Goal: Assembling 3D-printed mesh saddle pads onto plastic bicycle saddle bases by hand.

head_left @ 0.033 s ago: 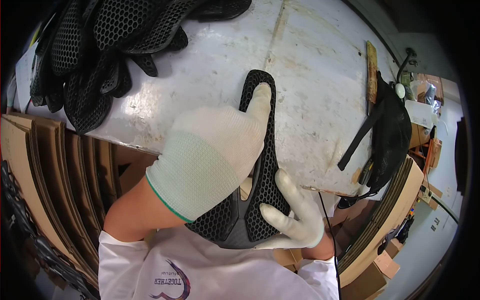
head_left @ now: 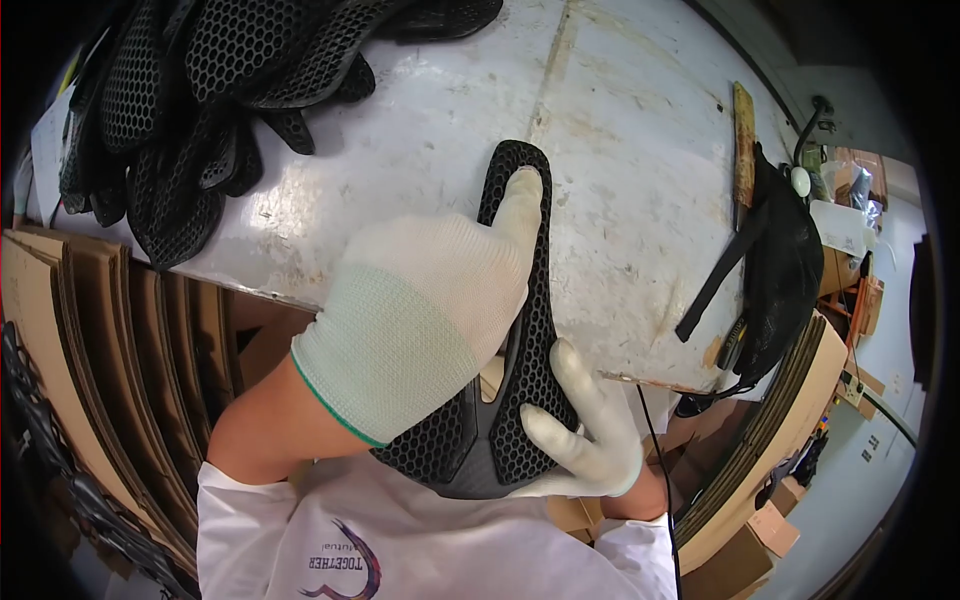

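Observation:
A black bicycle saddle (head_left: 535,350) with a honeycomb surface lies nose-away, its narrow front on the table and its wide rear near my shirt. My left hand (head_left: 440,270), in a white knit glove with a green-edged cuff, grips it across the nose. One finger lies straight along the tip; the other fingers are mostly hidden. Against the right rear edge, my gloved right hand (head_left: 595,430) holds the saddle with bent, parted fingers, part of them out of sight beneath it. A long slot (head_left: 491,378) shows in the saddle's middle.
Black honeycomb saddle pieces (head_left: 230,90) are heaped at the far left of the worn white table (head_left: 640,200). A wooden-handled tool (head_left: 743,140) and a black cloth bag (head_left: 785,260) lie along the right edge. Cardboard sheets (head_left: 110,340) stand below left; a dark cable (head_left: 655,450) hangs at right.
My right hand has shifted very slightly left against the saddle. My left hand and the saddle look the same.

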`<control>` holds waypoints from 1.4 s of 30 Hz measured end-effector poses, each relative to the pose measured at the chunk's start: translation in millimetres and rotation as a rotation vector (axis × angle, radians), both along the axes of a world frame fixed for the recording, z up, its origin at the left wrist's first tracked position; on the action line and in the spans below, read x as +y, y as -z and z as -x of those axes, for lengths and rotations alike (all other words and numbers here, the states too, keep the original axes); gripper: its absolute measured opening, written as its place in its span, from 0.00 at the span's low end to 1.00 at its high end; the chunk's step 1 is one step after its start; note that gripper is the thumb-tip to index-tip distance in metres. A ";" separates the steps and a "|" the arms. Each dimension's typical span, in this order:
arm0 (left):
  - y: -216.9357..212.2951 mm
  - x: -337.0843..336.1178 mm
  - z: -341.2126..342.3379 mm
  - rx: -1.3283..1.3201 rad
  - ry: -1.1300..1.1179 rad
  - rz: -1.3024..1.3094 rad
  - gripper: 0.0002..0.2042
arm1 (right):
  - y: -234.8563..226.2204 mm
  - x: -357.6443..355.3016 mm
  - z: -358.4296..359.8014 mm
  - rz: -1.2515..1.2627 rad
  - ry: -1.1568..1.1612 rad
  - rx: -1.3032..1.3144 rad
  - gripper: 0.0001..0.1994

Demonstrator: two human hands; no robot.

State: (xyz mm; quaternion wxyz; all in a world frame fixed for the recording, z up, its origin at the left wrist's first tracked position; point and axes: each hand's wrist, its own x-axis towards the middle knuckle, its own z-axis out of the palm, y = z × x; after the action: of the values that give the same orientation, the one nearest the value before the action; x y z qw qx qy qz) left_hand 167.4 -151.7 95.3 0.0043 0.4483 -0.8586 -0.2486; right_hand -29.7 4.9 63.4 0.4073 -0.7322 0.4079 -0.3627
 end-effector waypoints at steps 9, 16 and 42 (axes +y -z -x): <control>1.1 -2.9 -5.2 0.078 0.038 0.002 0.27 | -7.7 -1.0 -6.1 0.077 0.055 0.293 0.22; 0.8 -1.9 -0.3 0.037 0.029 0.012 0.29 | -3.6 -1.7 -5.4 0.048 0.066 0.256 0.22; 6.6 41.1 -105.8 0.593 0.257 -0.199 0.35 | -13.2 -23.7 -1.7 0.363 0.077 0.340 0.16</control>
State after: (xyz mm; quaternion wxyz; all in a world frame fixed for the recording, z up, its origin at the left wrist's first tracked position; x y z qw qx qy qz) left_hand 273.3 -110.6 88.7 0.1789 0.2426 -0.8411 -0.4492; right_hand -28.0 -18.8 76.6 0.1807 -0.8278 0.4262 -0.3169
